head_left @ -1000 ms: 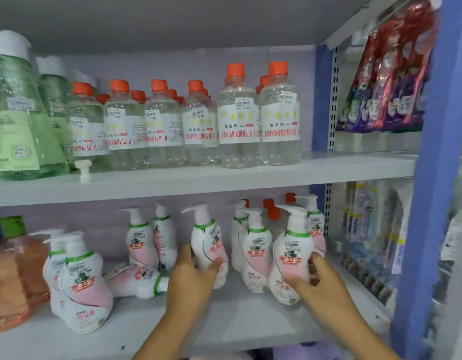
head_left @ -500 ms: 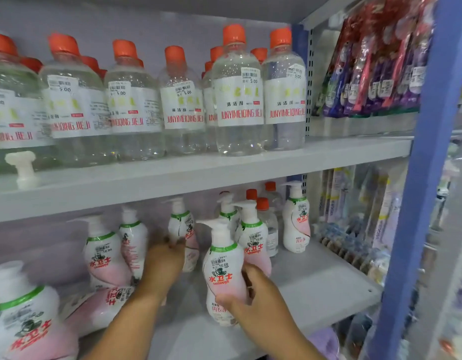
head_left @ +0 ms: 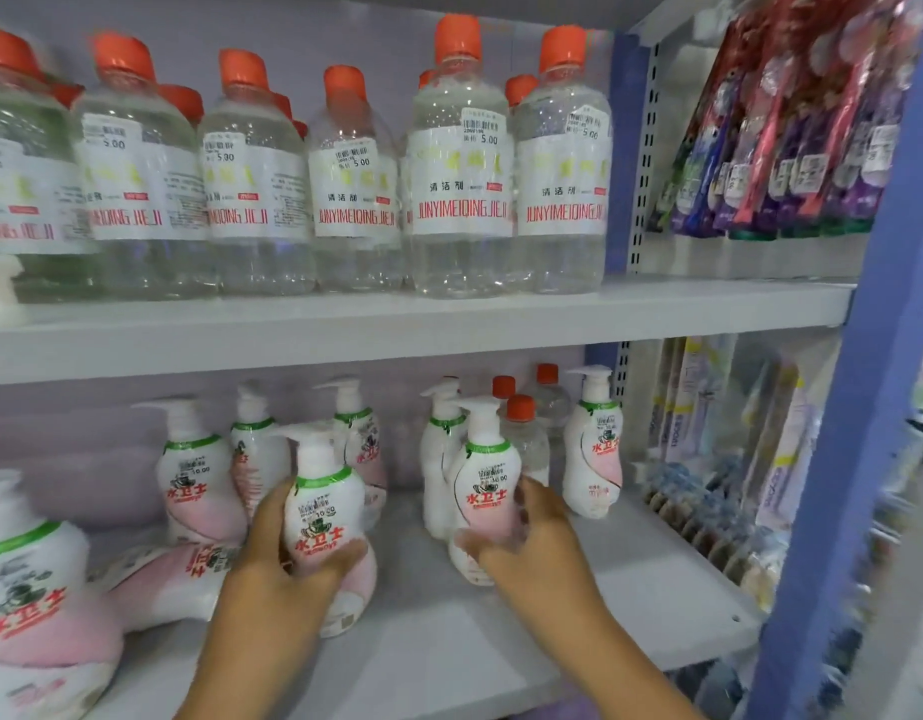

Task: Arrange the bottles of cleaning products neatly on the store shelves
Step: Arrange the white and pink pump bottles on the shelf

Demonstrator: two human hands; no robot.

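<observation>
On the lower shelf [head_left: 449,641] stand several white-and-pink pump bottles with green collars. My left hand [head_left: 288,569] grips one pump bottle [head_left: 322,506] at mid-shelf, upright. My right hand [head_left: 532,537] wraps around a second pump bottle [head_left: 483,485] just to the right, standing on the shelf. Behind them more pump bottles stand upright, such as one at the left [head_left: 194,475] and one at the far right [head_left: 594,449]. One pump bottle [head_left: 158,584] lies on its side at the left. The upper shelf [head_left: 397,324] carries a row of clear orange-capped bottles [head_left: 459,163].
Small clear orange-capped bottles [head_left: 524,433] stand at the back right of the lower shelf. A large pump bottle [head_left: 33,589] fills the near left corner. A blue upright post [head_left: 854,407] borders the right; hanging packets [head_left: 792,122] and boxed goods [head_left: 735,459] sit beyond it.
My left hand has taken hold of a pump bottle and brought it forward. My right hand has changed its hold to a pump bottle further right. The camera has moved closer.
</observation>
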